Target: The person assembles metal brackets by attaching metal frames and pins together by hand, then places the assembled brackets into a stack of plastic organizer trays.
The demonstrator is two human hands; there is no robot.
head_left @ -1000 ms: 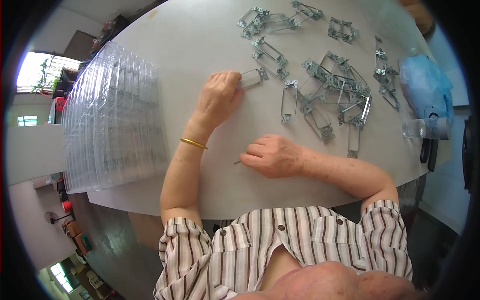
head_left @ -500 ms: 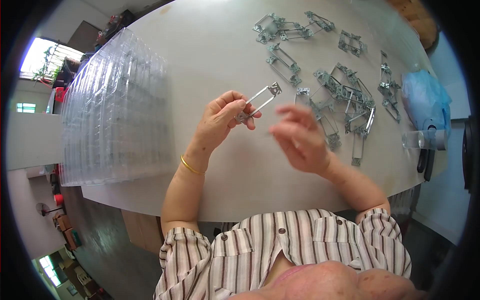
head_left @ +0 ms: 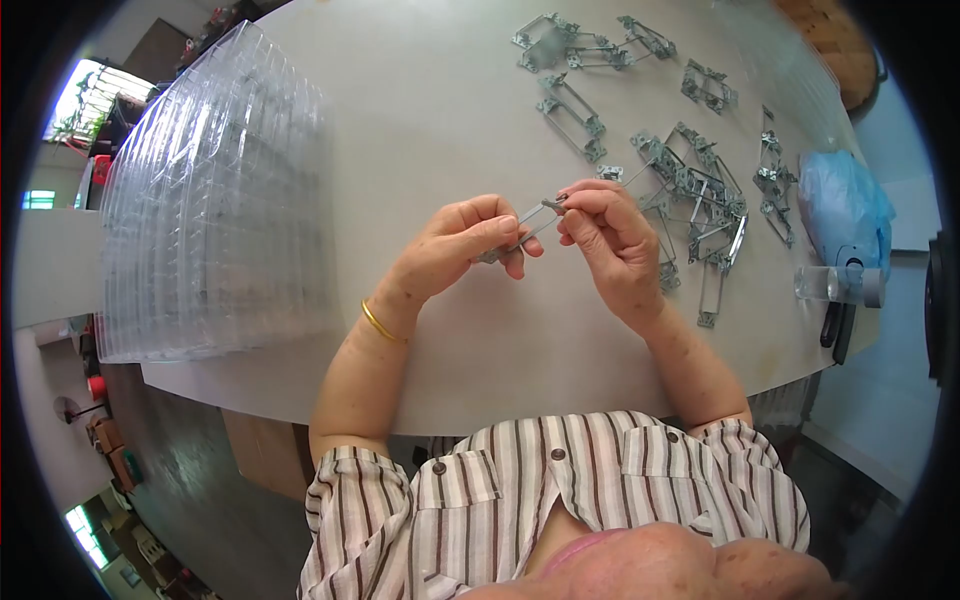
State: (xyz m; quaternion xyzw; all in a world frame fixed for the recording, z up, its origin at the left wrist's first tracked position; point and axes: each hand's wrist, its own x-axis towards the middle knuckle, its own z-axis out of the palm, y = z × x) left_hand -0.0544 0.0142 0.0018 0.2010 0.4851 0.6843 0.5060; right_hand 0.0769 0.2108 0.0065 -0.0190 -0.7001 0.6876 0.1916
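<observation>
A small silvery metal bracket (head_left: 534, 228), made of two thin parallel rods with a plate at each end, is held above the table between both hands. My left hand (head_left: 455, 245) is closed round its near end, the thumb lying along the rods. The fingertips of my right hand (head_left: 618, 245) pinch the plate at its far end, partly covering it. Just beyond the right hand lies a tangled pile of similar metal brackets (head_left: 700, 185). A single bracket (head_left: 571, 117) rests farther back on the table.
A tall stack of clear plastic trays (head_left: 215, 220) stands at the left of the pale table (head_left: 420, 100). At the right edge are a blue plastic bag (head_left: 845, 205), a clear jar (head_left: 835, 284) and a dark-handled tool (head_left: 840, 330). More brackets (head_left: 575, 45) lie at the back.
My right hand has moved up and left, from beside the bracket onto its far end. My left hand has shifted slightly right, still holding the bracket.
</observation>
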